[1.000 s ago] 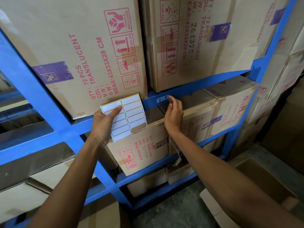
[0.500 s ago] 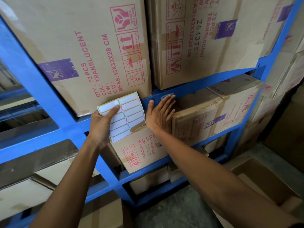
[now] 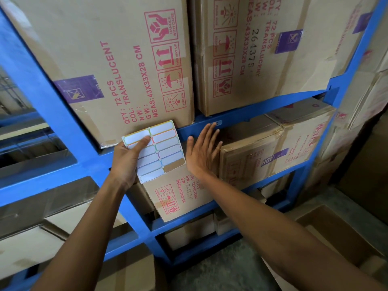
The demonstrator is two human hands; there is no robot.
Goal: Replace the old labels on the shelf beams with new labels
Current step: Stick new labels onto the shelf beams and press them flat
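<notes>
My left hand (image 3: 126,162) holds a sheet of blank labels (image 3: 159,152) with coloured outlines, thumb pressed on its top left; one label at the lower right is peeled off, showing brown backing. My right hand (image 3: 202,152) is flat with fingers spread, its fingertips resting on the blue shelf beam (image 3: 262,110). A small label (image 3: 218,123) on the beam peeks out just past the fingertips, mostly hidden.
Large cardboard boxes (image 3: 117,66) with red print sit on the beam above. More boxes (image 3: 273,148) fill the level below. A blue upright (image 3: 52,106) runs diagonally at left. An open box (image 3: 340,234) stands on the grey floor at lower right.
My right hand went from pinching at the beam label with curled fingers to lying flat and spread over it. The label sheet stayed in my left hand.
</notes>
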